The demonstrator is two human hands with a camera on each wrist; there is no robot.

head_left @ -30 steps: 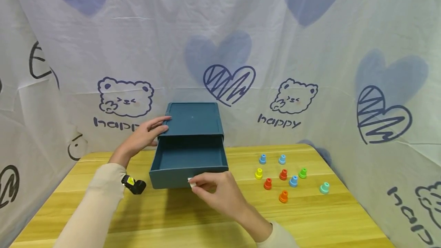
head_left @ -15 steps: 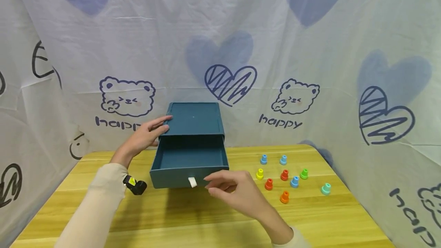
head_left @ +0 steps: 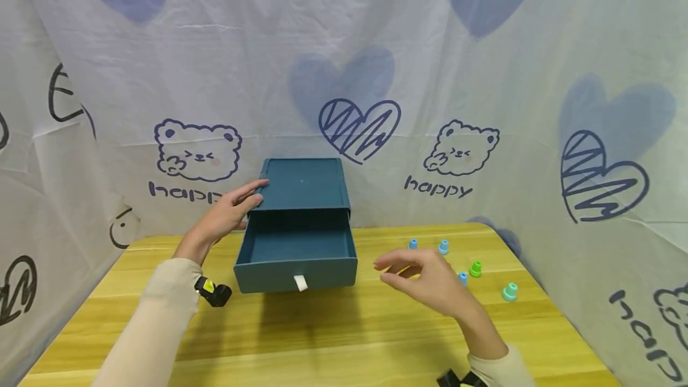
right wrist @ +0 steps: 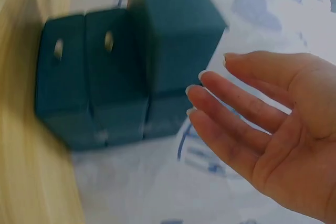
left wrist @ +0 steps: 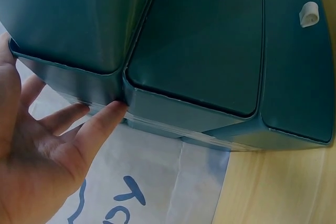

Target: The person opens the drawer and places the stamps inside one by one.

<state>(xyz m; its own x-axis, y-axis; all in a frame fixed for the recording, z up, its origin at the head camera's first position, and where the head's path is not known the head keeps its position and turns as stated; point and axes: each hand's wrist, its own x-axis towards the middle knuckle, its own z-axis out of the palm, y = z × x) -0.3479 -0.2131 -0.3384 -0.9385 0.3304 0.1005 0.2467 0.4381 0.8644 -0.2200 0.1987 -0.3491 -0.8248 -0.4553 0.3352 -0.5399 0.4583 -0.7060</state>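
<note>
A dark teal drawer cabinet [head_left: 303,187] stands at the back of the table, its top drawer [head_left: 255,278] pulled out and showing a bare inside. From the drawer's front hangs a white pull tab [head_left: 300,282]. My left hand [head_left: 226,214] rests against the cabinet's upper left side, fingers fairly straight; the left wrist view shows fingertips touching the side wall [left wrist: 184,111]. To the right of the drawer, my right hand [head_left: 427,279] hovers with loosely bent fingers and holds nothing. Behind it are small stepped pegs, including a green peg [head_left: 475,269] and a mint peg [head_left: 510,291]; others are hidden.
Blue pegs [head_left: 443,247] stand toward the back right of the wooden table [head_left: 301,345]. Two lower drawers with tabs [right wrist: 108,41] are closed beneath the top one. A printed white cloth [head_left: 269,76] hangs behind and beside the table.
My right hand has let go of the white pull tab and moved right, toward the pegs, now covering several of them. The left hand stays on the cabinet; the drawer remains out.
</note>
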